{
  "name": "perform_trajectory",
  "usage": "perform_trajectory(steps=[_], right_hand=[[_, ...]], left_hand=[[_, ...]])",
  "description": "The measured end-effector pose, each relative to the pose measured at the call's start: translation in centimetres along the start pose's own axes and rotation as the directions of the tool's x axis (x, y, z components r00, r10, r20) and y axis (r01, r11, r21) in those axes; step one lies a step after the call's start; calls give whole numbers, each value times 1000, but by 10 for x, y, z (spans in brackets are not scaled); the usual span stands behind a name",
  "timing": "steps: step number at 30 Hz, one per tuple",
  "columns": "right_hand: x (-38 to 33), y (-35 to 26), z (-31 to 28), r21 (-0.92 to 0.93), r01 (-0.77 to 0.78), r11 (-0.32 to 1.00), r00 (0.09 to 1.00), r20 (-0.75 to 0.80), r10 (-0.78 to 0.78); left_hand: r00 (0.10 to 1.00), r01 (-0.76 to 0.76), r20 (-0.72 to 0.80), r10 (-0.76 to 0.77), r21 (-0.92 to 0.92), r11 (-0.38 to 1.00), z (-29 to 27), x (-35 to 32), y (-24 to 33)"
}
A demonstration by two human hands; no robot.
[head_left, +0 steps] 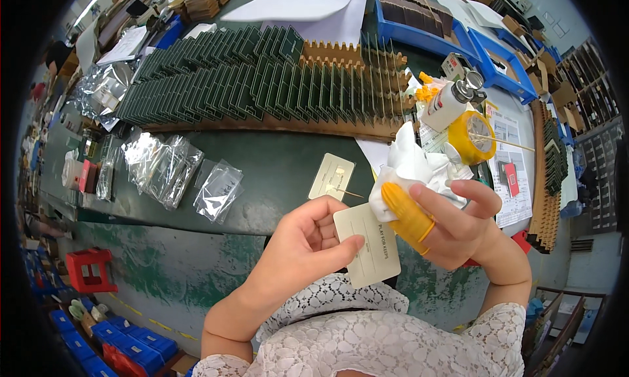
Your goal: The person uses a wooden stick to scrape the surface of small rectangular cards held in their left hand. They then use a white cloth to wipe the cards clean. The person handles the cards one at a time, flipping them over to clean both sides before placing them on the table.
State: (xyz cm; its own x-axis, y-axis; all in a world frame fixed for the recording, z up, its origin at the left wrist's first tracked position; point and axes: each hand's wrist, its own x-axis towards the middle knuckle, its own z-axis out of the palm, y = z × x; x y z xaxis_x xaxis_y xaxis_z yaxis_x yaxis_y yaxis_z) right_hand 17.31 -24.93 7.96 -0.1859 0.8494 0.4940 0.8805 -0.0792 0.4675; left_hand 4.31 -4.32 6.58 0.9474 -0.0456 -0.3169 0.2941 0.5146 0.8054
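Observation:
My left hand (295, 246) pinches a cream card (372, 262) with dark print between thumb and fingers, tilted above the table's front edge. My right hand (462, 229) is closed on a crumpled white cloth (416, 157), which meets the card's upper right corner. A ribbed yellow finger cot (406, 210) covers one of its fingers. Just beyond the left hand, a second cream card (332, 174) lies on the dark green table. A thin stick (350, 193) shows between that card and the cloth; whether anything holds it, I cannot tell.
Behind my hands, a long slotted wooden rack (275, 124) holds rows of dark green cards. Clear plastic bags (219, 190) lie at left. A white bottle (445, 106), yellow tape roll (473, 138) and printed sheets (514, 141) are at right. Blue trays (426, 36) stand farther back.

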Motion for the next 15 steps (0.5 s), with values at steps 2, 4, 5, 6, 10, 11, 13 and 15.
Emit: perform_trajectory(steps=[2,4,5,6,10,11,13,15], right_hand=[[4,-1,0,5,13,1000,1000,-15,-13],[5,-1,2,5,21,1000,1000,-19,-21],[4,-2,3,5,26,1000,1000,-11,-26],[4,-2,4,5,31,999,1000,-5,-31],[0,3,0,-21,-5,1000,999,40,5],[-2,2,0,-27,-51,998,998,26,52],[-11,2,1,-35,-125,992,992,10,125],[-15,6,1,-54,-141,989,990,-1,141]], left_hand=[[1000,4,1,-4,-4,1000,0,0,0],[1000,8,4,-8,-9,1000,0,0,0],[1000,7,0,-7,-9,1000,1,0,1],[1000,5,-4,-5,-9,1000,1,-1,1],[1000,-12,1,12,-2,1000,-2,-2,0],[1000,-26,-3,26,-1,1000,-3,-2,-2],[999,-53,-6,53,1,999,-4,-2,-4],[999,-44,-13,44,18,999,-5,-2,-2]])
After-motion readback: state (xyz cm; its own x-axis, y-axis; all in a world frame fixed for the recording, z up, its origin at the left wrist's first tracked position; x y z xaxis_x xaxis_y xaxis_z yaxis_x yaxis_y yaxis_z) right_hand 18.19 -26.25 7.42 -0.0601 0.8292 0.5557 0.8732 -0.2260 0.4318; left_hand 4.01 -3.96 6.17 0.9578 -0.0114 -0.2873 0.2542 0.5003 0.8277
